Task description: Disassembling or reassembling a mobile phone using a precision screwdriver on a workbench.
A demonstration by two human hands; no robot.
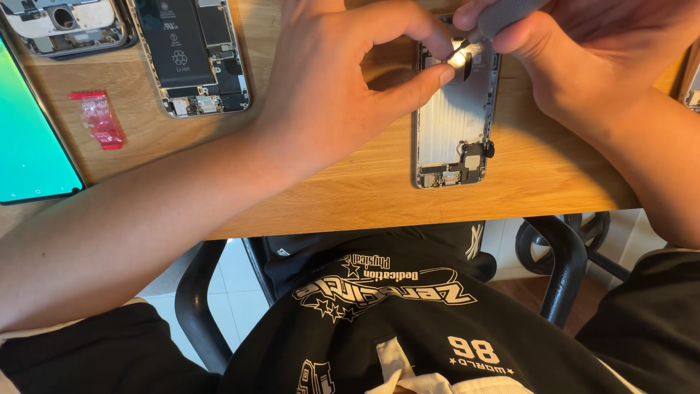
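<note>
Wooden table (364,190), light grain, pretty cluttered. An opened silver phone shell (456,117) lies flat near the front edge, another gutted phone with a black battery (191,55) sits at upper left, a small red packet (98,119) beside it, plus a lit green screen (29,138) far left.

An opened phone shell (456,120) lies near the table's (350,182) front edge; a second opened phone (191,55) and a small bag (98,119) lie toward its left.

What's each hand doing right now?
Left hand: pinching a small part over the phone shell.
Right hand: closed on a grey tool.
</note>
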